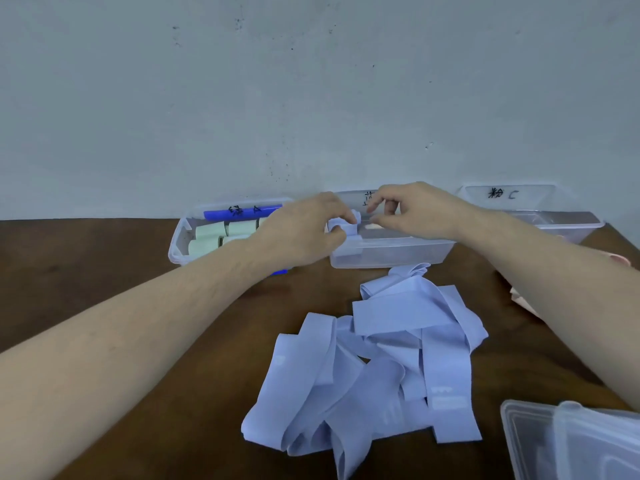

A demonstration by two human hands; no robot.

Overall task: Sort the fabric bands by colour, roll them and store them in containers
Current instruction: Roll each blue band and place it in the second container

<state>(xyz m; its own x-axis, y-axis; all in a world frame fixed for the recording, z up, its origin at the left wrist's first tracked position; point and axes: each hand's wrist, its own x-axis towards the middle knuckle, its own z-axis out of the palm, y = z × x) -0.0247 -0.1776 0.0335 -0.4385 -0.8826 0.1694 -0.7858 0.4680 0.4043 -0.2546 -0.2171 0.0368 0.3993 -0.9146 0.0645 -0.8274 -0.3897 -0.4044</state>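
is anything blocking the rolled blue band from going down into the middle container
Nothing visible does. The left hand holds the rolled blue band over the lidless middle container, at its left end.

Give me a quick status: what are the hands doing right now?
Left hand grips blue roll over middle box. Right hand pinching beside it. Loose blue bands wait on table. Nothing in the way.
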